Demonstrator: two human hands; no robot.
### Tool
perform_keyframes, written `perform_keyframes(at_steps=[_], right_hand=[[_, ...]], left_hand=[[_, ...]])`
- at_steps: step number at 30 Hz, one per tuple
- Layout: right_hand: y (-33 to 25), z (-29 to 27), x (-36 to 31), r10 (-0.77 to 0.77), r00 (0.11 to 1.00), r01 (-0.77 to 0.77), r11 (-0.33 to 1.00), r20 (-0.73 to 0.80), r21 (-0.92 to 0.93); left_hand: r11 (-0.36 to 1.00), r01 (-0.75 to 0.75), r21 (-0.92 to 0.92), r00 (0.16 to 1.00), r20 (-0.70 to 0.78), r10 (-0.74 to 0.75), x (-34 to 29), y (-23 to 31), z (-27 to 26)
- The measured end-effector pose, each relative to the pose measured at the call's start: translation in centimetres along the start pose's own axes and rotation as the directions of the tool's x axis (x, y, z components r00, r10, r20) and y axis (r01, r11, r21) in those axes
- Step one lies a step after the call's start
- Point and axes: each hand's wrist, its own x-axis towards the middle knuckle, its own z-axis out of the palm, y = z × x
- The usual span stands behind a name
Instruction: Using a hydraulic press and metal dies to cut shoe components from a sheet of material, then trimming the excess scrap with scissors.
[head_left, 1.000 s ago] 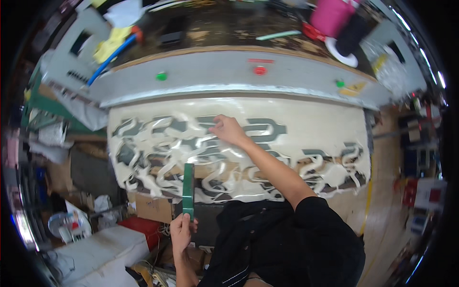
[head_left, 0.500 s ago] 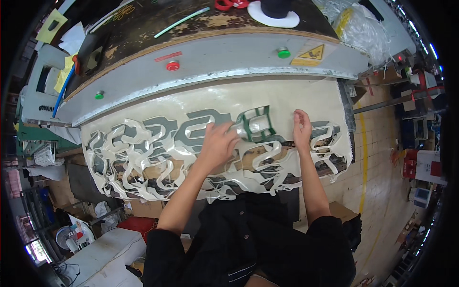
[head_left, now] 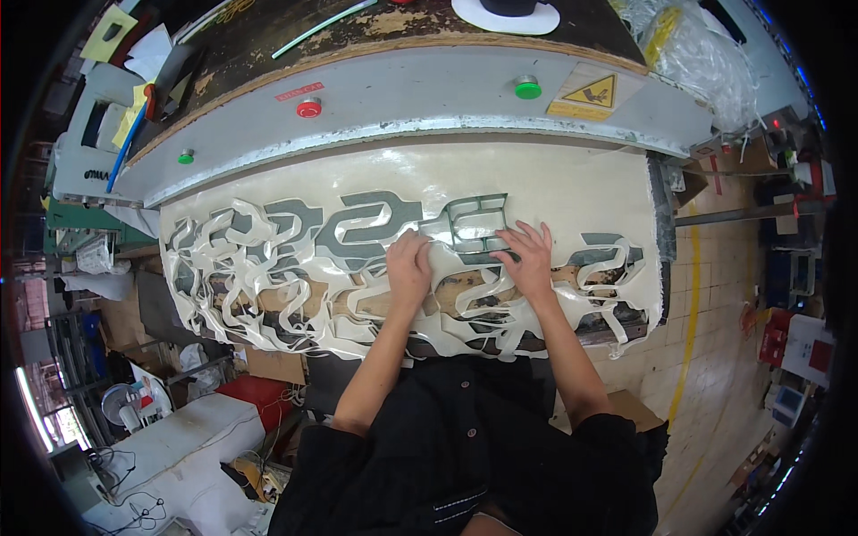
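A green metal-edged cutting die (head_left: 453, 230), an open frame with crossbars, lies flat on the cream sheet material (head_left: 536, 170). My left hand (head_left: 409, 268) is closed at the die's left end, its fingertips partly hidden from view. At the other end, my right hand (head_left: 527, 259) grips the right edge between thumb and forefinger, with the remaining fingers raised. Left of the die, grey-green cut-out shapes (head_left: 371, 228) show where the cream layer is gone. Tangled cream offcut strips (head_left: 295, 299) hang along the near edge of the sheet.
Behind the sheet runs a grey machine beam (head_left: 402, 98) with a red button (head_left: 308, 108) and a green button (head_left: 527, 87). A dark worn shelf (head_left: 384, 27) tops it. Clear plastic bags (head_left: 706, 62) sit at far right; a tiled floor (head_left: 679, 357) lies beyond the table.
The die has come down from a tilted position to lie flat on the sheet. My right hand has moved left onto its edge; my left hand stays at its left end.
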Motion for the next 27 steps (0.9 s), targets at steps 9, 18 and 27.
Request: perform_keyframes(at_steps=[9, 18, 27], right_hand=[[-1.9, 1.9, 0.2, 0.076, 0.994, -0.075, 0.997, -0.078, 0.014], [-3.4, -1.0, 0.6, 0.118, 0.992, -0.122, 0.985, 0.043, 0.119], [-1.6, 0.5, -0.2, 0.115, 0.992, -0.112, 0.991, -0.042, 0.067]], left_hand=[[1.000, 0.015, 0.002, 0.999, -0.043, -0.015, -0.7, 0.5, -0.6], [0.962, 0.214, -0.167, 0.975, -0.024, -0.221, 0.4, 1.0, -1.2], [0.993, 0.088, -0.073, 0.996, -0.012, -0.090, 0.5, 1.1, -0.7]])
